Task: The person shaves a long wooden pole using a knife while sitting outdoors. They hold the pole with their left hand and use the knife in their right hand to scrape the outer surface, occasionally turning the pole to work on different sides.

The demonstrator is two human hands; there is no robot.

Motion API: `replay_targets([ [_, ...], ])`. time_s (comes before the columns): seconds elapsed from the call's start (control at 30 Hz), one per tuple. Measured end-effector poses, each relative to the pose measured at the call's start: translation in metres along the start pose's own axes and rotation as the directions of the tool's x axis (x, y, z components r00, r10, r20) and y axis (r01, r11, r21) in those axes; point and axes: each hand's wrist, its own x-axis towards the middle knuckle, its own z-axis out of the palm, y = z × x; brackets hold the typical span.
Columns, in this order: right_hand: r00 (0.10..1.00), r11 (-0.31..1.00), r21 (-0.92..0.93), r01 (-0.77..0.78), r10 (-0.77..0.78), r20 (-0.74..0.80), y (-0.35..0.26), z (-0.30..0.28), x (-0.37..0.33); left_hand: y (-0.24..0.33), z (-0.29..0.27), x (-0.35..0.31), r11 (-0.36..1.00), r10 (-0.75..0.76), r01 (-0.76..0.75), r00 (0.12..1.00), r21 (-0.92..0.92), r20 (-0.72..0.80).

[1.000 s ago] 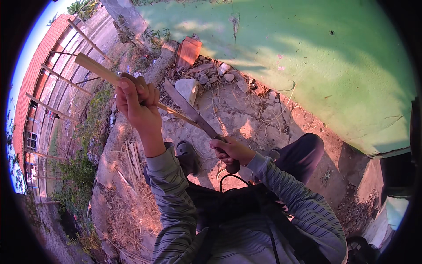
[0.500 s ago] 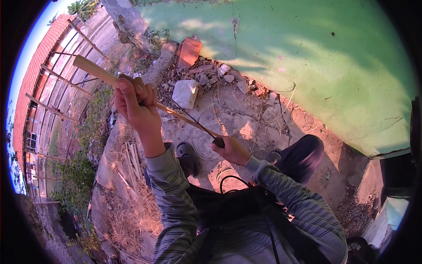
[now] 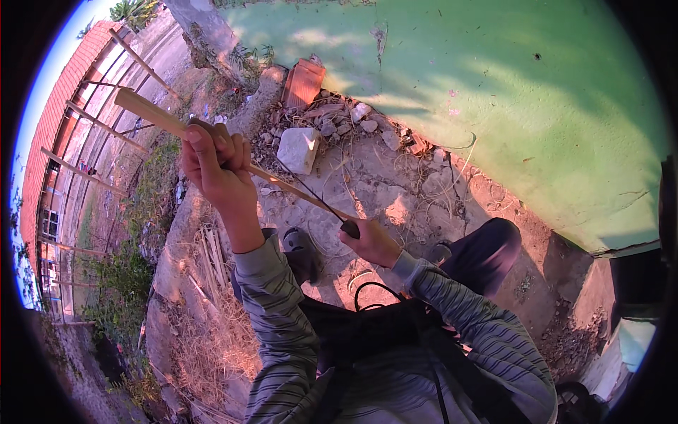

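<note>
A long pale strip of wood or bamboo [image 3: 152, 114] slants across the view from upper left down toward the middle. My left hand [image 3: 219, 169] is closed around its upper part, fingers curled over it. My right hand [image 3: 374, 242] grips the dark handle of a thin-bladed knife [image 3: 349, 227]. The dark blade points up and left, close beside the lower stretch of the strip; whether its edge touches the strip I cannot tell. The strip's lower end reaches my right hand, where the fingers partly hide it.
A white stone block [image 3: 298, 150], rubble and a broken orange brick [image 3: 304, 83] lie by the green wall [image 3: 494, 92]. Thin split sticks [image 3: 212, 254] and dry shavings [image 3: 205, 332] lie at left. My sandalled feet rest on the dirt ground; a red-roofed building [image 3: 63, 85] stands beyond.
My left hand and the strip's upper end have shifted very slightly to the left. Both hands keep their grip, and the knife stays in almost the same place.
</note>
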Motion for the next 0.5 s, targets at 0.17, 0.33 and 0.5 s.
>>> replay_targets([
  [0.17,0.998,0.999,0.010,0.031,-0.031,0.051,-0.010,-0.007,-0.003,0.004,-0.003,-0.007,1.000,-0.004,0.004,1.000,-0.005,-0.023],
  [0.33,0.957,0.953,-0.131,-0.273,0.283,0.069,0.092,0.013,-0.012,0.002,-0.002,-0.004,1.000,0.005,-0.005,1.000,0.014,-0.026],
  [0.5,0.783,0.790,0.016,-0.614,0.606,0.137,0.151,0.031,-0.039,0.006,-0.007,-0.009,1.000,0.008,-0.008,1.000,-0.008,0.025],
])
